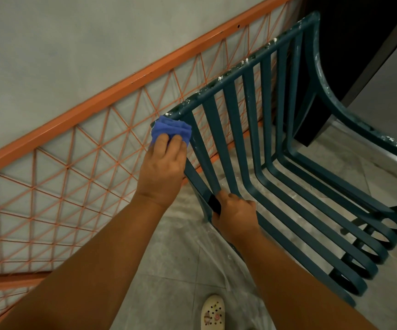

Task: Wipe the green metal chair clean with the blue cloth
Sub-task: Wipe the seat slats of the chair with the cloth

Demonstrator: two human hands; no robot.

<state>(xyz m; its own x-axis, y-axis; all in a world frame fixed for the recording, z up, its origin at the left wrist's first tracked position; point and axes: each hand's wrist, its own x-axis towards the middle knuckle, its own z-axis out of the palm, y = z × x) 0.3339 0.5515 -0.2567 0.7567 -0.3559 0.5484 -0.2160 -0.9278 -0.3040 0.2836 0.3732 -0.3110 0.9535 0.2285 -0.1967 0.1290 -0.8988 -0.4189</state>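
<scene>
Green metal chair: painted flat-bar steel, semi-gloss teal finish w/ soft sheen on slats. Top rail rough, flecked w/ white crusty specks; armrest scuffed, pale smears, same white bits. Blue cloth: soft woven fabric, matt, creased and bunched. Orange railing: painted metal, matt-satin, thin wire lattice, small chips on top bar. Wall behind: grey, matt, slightly mottled. Floor: grey tile, matt, covered w/ thin clear plastic sheet, wrinkled, glossy in folds, dusted white. Shoe: cream moulded plastic/rubber, perforated.
</scene>
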